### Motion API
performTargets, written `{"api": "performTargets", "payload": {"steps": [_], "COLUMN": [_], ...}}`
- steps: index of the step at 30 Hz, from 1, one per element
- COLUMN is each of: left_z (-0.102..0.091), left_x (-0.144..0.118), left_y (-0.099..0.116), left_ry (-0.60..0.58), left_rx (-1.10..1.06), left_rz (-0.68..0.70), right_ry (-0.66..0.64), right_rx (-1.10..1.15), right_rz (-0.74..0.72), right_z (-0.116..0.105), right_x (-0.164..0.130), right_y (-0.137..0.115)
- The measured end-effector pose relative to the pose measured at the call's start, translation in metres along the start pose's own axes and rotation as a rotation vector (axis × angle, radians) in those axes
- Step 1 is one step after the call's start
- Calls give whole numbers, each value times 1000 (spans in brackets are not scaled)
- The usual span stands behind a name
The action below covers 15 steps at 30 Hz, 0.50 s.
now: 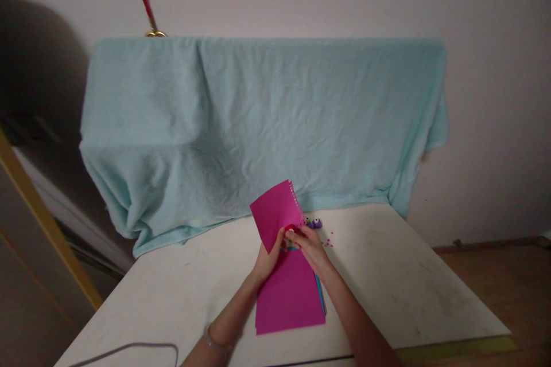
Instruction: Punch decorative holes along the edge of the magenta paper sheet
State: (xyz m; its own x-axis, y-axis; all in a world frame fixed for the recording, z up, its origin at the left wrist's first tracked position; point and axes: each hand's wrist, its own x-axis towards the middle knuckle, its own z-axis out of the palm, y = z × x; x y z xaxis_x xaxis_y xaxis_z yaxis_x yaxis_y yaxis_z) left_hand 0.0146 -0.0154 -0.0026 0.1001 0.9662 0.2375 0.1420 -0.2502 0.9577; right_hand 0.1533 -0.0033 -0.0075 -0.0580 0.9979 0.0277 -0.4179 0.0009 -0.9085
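**Perforated edge could rip unevenly**

My left hand [269, 257] pinches the raised pink sheet [275, 213] by its lower edge; my right hand [310, 246] pinches beside it, over the pink stack [289, 298] on the counter [387, 275]. I judge that a crooked pull could tear the sheet and scatter more paper bits [329, 239].
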Motion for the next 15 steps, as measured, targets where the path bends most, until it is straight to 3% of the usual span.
{"api": "performTargets", "payload": {"steps": [15], "left_z": [0], "left_x": [-2], "left_y": [5], "left_ry": [-29], "left_rx": [19], "left_rz": [6], "right_ry": [-22], "right_rx": [19], "right_rz": [-43], "right_z": [-1], "right_x": [1], "right_y": [2]}}
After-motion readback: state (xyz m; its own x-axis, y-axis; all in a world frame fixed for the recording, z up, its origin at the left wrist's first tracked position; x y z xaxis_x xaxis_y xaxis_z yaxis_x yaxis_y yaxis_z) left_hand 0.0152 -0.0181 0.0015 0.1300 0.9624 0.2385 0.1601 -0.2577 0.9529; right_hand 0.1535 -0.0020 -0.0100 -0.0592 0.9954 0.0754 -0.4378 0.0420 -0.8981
